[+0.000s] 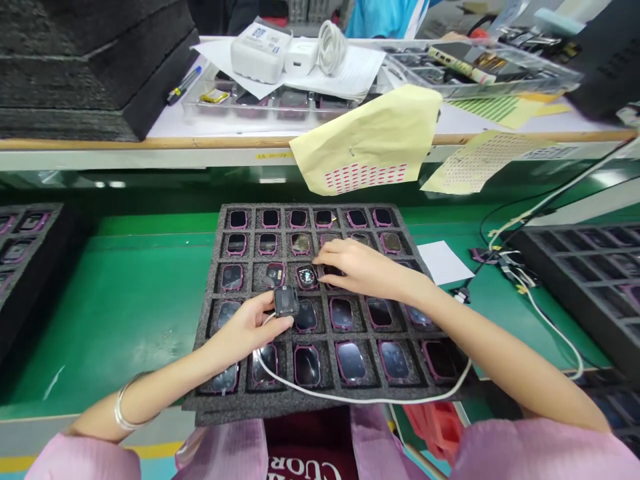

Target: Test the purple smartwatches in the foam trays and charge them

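Note:
My left hand is closed on a small black square block, which has a row of small contacts along its lower edge. A white cable runs from the block in a loop across the front of the tray. My right hand has its thumb and fingertips at the right edge of a lit smartwatch, seemingly gripping it in its slot. Several other purple-framed watch bodies with dark screens sit in the black foam tray under both hands. My right hand hides some of them.
Foam trays of watches stand at the left and right. A white paper and cables lie right of the middle tray. A shelf behind carries stacked foam, chargers and clear boxes; yellow sheets hang from it.

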### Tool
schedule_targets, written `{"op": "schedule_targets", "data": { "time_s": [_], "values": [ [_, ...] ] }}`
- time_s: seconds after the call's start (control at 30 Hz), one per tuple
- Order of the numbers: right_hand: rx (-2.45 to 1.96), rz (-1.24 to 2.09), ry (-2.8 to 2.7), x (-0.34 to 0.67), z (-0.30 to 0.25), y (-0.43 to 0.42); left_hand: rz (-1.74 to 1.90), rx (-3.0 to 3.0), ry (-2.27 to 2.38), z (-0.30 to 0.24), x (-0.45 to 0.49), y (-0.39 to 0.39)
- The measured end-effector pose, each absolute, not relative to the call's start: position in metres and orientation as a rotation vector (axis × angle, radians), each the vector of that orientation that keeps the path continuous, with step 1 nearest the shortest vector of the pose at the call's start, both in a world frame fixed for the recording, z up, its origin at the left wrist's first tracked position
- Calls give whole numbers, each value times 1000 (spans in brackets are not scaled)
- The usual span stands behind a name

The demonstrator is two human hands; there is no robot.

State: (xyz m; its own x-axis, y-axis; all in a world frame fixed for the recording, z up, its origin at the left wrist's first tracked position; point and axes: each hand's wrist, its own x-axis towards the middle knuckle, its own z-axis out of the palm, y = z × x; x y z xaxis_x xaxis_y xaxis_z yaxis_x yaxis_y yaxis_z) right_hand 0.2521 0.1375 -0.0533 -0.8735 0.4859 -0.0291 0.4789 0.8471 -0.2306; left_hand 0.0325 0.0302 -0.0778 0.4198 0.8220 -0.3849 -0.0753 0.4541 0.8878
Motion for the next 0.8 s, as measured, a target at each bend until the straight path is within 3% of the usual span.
{"op": "schedule_targets", "data": {
  "time_s": [0.3,0.5,0.8],
  "values": [
    [-1025,436,-2785,289,-67,131,668,945,911,-91,81,41],
    [-842,755,-2506,285,-51,99,645,1064,893,-105,81,40],
    [-715,604,-2684,277,-73,84,692,1081,961,-105,84,38]
  ]
}}
